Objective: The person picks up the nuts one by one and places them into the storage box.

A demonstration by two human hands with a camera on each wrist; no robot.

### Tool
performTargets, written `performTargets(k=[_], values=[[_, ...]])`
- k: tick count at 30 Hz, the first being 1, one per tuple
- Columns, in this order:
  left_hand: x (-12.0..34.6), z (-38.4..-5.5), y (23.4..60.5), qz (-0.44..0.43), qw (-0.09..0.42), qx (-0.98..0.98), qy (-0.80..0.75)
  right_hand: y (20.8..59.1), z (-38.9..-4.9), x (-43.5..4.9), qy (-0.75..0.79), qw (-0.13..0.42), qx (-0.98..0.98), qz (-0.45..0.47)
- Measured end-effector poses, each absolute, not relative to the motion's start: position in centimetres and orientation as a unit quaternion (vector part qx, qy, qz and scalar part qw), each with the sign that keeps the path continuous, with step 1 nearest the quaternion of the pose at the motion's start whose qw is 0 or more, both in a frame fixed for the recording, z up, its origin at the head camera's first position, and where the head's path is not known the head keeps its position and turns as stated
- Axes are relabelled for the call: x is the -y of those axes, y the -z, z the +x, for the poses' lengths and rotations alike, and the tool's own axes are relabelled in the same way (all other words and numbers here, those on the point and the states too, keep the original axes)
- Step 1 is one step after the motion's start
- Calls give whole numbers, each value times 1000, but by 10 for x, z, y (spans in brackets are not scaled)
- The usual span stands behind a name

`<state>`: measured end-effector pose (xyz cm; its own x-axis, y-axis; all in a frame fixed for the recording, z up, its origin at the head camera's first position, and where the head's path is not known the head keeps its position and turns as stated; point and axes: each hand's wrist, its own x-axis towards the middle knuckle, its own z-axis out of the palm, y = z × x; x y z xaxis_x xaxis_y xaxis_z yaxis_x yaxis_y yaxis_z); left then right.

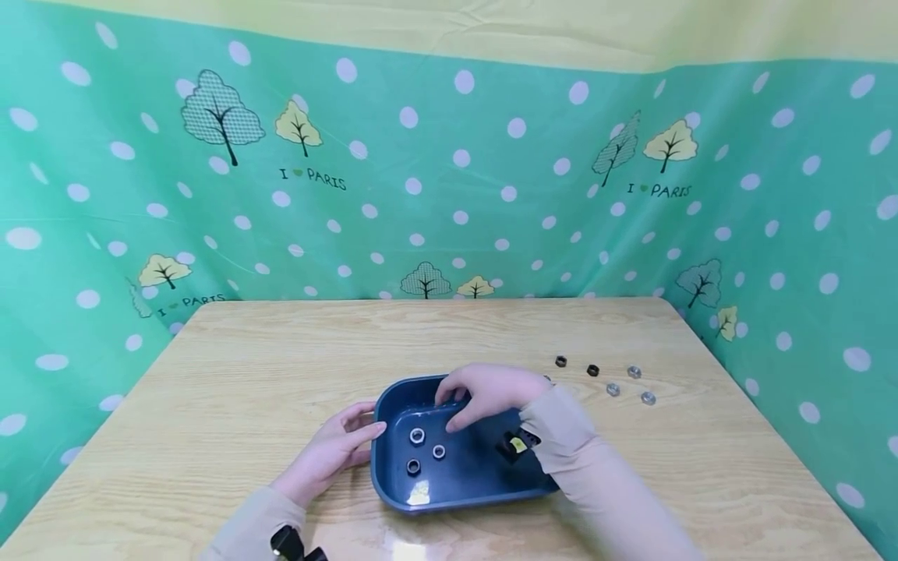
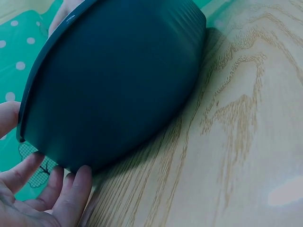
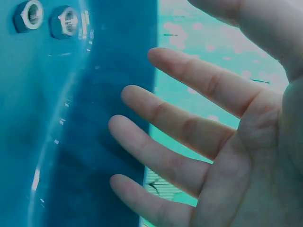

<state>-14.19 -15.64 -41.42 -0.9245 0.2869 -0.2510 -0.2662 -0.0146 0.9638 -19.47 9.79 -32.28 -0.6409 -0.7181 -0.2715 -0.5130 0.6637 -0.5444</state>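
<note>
Fingers spread and empty, right hand (image 1: 484,393) hovers over tray (image 1: 491,477); left hand (image 1: 337,452) apparently steadies its rim — keep it braced.

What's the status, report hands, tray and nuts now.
Left hand open, touching blue tray rim. Right hand open over tray, empty. Three nuts inside, five nuts loose on table.

Staged recording booth w/ dotted curtain backdrop (image 1: 449,171), wooden table (image 1: 281,366).

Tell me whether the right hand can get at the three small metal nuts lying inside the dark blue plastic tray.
Probably yes: the right hand hovers open over the dark blue plastic tray, and the nuts lie uncovered just below its fingertips.
</note>
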Motion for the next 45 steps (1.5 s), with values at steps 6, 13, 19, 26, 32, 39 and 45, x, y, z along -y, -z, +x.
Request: performTargets(k=[6,13,19,26,32,39,45], values=[[158,-142,414,10,192,-673,-714,309,-190,-112,228,204,-882,-358],[157,-141,414,13,190,-675,-713,302,-186,-138,228,152,-886,-374],[156,-140,415,7,189,-680,-708,308,-181,-163,224,99,-892,-379],[156,-140,414,7,187,-684,-705,319,-178,-186,238,53,-895,-373],[156,-140,414,9,188,-684,-705,327,-175,-205,255,20,-903,-344],[157,-141,417,25,187,-679,-710,341,-173,-230,258,1,-915,-312],[159,-142,419,35,187,-678,-710,352,-170,-247,267,-11,-914,-305]])
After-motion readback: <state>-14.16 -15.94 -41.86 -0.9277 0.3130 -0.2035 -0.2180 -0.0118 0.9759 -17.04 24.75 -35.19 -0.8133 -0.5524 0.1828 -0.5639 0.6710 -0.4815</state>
